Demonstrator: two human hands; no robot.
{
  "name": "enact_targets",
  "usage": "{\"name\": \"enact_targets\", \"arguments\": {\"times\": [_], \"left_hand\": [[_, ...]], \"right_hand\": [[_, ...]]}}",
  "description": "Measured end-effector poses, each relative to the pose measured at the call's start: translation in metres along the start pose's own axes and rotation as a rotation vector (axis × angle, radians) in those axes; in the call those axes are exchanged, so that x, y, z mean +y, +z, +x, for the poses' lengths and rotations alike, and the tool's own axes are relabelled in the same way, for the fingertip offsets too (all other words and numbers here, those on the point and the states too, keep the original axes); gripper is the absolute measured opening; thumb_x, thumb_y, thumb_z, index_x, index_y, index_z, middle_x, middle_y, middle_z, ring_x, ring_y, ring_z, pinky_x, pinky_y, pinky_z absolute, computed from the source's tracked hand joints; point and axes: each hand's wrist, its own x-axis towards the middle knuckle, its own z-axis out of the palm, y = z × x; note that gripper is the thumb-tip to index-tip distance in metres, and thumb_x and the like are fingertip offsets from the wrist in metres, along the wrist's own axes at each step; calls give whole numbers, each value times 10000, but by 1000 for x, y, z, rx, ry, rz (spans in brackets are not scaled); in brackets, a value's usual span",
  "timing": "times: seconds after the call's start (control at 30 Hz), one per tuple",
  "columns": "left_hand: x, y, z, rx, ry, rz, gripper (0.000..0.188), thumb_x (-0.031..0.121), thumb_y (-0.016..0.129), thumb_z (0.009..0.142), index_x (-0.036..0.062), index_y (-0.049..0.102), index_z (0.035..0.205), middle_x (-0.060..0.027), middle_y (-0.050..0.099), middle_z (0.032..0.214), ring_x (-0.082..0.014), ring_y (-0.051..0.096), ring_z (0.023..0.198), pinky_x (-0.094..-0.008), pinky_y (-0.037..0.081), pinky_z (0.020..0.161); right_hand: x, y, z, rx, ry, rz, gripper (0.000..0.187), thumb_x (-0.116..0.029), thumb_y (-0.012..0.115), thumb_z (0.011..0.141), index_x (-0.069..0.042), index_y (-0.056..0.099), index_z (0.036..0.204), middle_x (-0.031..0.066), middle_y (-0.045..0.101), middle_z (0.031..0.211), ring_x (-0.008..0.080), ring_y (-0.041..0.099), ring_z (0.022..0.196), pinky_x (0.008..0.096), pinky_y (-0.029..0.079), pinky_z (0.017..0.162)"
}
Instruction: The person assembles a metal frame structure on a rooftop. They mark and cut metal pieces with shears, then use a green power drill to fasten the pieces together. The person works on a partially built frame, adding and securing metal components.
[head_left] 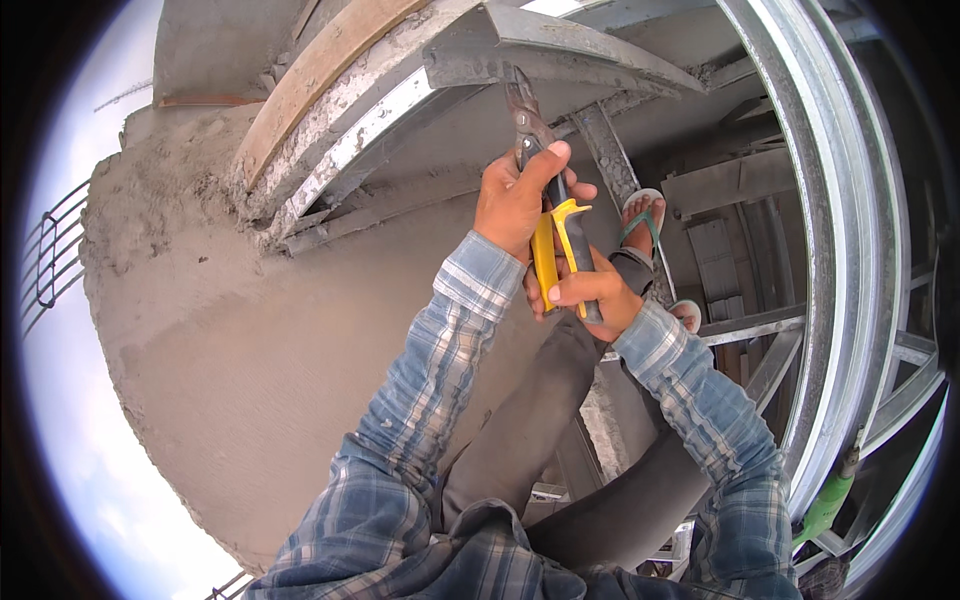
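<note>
Holding yellow-handled tin snips (545, 250) in grip of left hand (514, 208) near pivot (524, 132), in grip of right hand (608, 297) round handles (578, 258); pointing blades (518, 92) toward metal track (460, 68).

The left hand (518, 205) grips metal snips (543, 262) near the pivot, while the right hand (603, 297) wraps around the lower part of their yellow and dark handles. The blades point up at the edge of a grey metal strip (465, 66). A curved wooden board (312, 78) arches above, rough grey plaster (290, 350) spreads leftward, and long silver channels (845, 200) bend down the right side.
</note>
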Motion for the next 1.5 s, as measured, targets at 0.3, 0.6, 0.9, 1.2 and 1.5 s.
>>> {"name": "enact_targets", "arguments": {"times": [0.3, 0.6, 0.9, 1.2, 1.5], "left_hand": [[15, -17, 3, -49, 32, 524, 576, 443, 693, 890, -74, 570, 1112, -166, 630, 962, -303, 667, 995, -368, 557, 732], [158, -6, 30, -100, 919, 1400, 863, 618, 688, 804, -14, 423, 1329, -259, 595, 1184, -387, 587, 1119, -461, 476, 954], [140, -23, 39, -139, 902, 1558, 623, 352, 750, 847, 30, 367, 1219, -257, 589, 1013, -379, 607, 1010, -433, 465, 885], [123, -22, 54, -94, 1037, 1496, 605, 333, 773, 823, 47, 370, 1172, -219, 566, 983, -373, 603, 920, -428, 465, 827], [104, -59, 58, 118, 952, 1393, 625, 519, 727, 842, 1, 488, 1097, -237, 670, 921, -285, 701, 867, -386, 568, 725]], "right_hand": [[-34, 7, -3, 124, 130, 58, 498, -177, 642, 811, 80, 521, 1220, 175, 631, 1144, 284, 641, 1057, 413, 491, 965], [-43, 15, 1, 126, 143, 5, 530, -126, 611, 810, 83, 491, 1282, 170, 588, 1190, 269, 612, 1089, 411, 478, 998], [-6, 21, 22, 259, 140, -59, 362, -221, 697, 828, -16, 572, 1098, 64, 592, 848, 166, 605, 800, 339, 470, 790], [56, 22, 102, 428, -175, -291, 250, -206, 644, 864, -50, 527, 1019, 62, 580, 767, 142, 587, 741, 361, 475, 702], [6, 16, 35, 256, 89, -170, 641, -73, 639, 754, 54, 402, 1336, 163, 621, 1169, 265, 623, 1117, 365, 464, 955]]}}
